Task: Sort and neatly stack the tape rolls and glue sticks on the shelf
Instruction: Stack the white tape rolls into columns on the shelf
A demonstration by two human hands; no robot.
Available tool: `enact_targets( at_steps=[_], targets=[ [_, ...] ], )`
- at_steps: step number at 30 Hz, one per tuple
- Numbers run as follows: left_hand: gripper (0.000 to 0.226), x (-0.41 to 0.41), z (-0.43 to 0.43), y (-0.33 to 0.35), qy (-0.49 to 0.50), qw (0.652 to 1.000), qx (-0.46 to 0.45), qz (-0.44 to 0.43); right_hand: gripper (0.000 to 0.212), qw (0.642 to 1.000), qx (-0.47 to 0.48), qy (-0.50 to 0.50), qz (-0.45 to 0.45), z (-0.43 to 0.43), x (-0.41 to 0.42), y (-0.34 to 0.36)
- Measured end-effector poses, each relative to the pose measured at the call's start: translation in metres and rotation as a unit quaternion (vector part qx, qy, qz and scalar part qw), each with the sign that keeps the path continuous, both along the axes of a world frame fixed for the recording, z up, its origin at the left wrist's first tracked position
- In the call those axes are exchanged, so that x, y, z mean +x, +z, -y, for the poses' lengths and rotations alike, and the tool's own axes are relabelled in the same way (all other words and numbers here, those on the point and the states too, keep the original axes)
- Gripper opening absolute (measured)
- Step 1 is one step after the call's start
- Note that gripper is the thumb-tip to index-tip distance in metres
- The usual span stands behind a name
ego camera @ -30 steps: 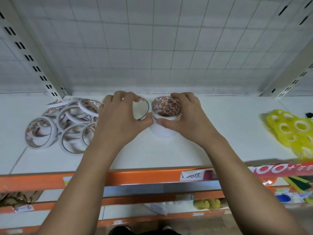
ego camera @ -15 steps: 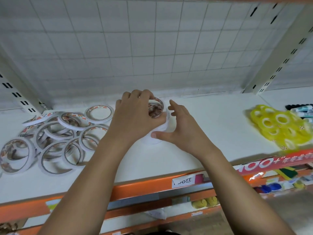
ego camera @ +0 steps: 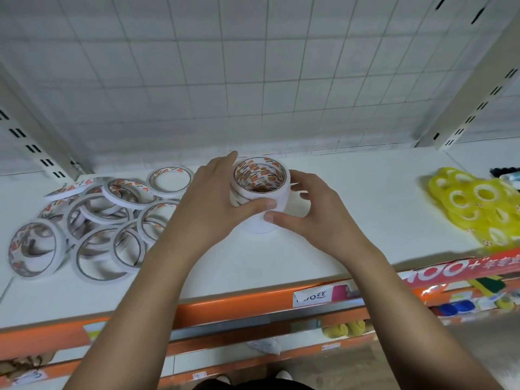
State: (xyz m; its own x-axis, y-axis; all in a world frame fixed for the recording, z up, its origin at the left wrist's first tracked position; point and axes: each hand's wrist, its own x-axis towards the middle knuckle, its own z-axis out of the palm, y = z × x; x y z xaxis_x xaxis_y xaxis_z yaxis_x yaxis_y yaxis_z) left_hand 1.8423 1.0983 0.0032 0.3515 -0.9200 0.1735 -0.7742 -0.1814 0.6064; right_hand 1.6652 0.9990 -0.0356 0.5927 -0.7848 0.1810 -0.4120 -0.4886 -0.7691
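Gripping the upright stack of tape rolls (ego camera: 260, 192) toward the back edge of the shelf (ego camera: 351, 229), left hand (ego camera: 213, 201) and right hand (ego camera: 318, 218) flank it; loose rolls (ego camera: 98, 220) lie nearer the left.

A white shelf (ego camera: 351, 235) of a shop rack spans the middle of the view, its flat board edged in front by an orange rail (ego camera: 225, 305). A handwritten price label (ego camera: 312, 296) sits on that rail, and a red printed strip (ego camera: 464, 270) runs along it further right. Behind the board rises a white wire grid panel (ego camera: 253, 80), flanked by a pale slotted left upright (ego camera: 33, 147) and a slotted right upright (ego camera: 472, 102). Below, lower shelves (ego camera: 225, 343) with orange edges step down toward a brownish floor (ego camera: 323, 364). The light is soft and even, and the grid panel looks greyish
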Motion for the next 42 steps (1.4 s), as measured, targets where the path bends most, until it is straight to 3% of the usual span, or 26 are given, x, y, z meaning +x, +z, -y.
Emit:
enact_targets(
  at_steps=[2, 8, 11, 22, 28, 42],
  targets=[
    [0.106, 0.007, -0.008, -0.006, 0.007, 1.000, 0.010, -0.005, 0.083, 1.000, -0.011, 0.002, -0.005, 0.000, 0.000, 0.000],
    [0.080, 0.016, -0.013, -0.017, 0.008, 0.993, 0.038, 0.109, 0.076, 0.989, -0.118, 0.005, -0.091, 0.000, -0.004, 0.010],
    [0.075, 0.018, -0.010, -0.018, -0.002, 0.992, 0.034, 0.122, 0.077, 0.982, -0.152, -0.003, -0.116, 0.001, -0.004, 0.020],
    [0.062, 0.010, -0.006, -0.015, 0.003, 0.996, 0.012, 0.084, 0.060, 0.989, -0.112, 0.027, -0.093, 0.003, -0.003, 0.023],
    [0.076, 0.009, -0.008, -0.015, 0.011, 1.000, -0.005, -0.026, 0.058, 0.997, -0.054, 0.042, -0.037, 0.006, -0.003, 0.017],
    [0.076, 0.009, -0.005, -0.016, 0.015, 0.999, 0.017, 0.031, 0.066, 0.997, -0.033, 0.043, -0.054, 0.010, 0.001, 0.009]
  ],
)
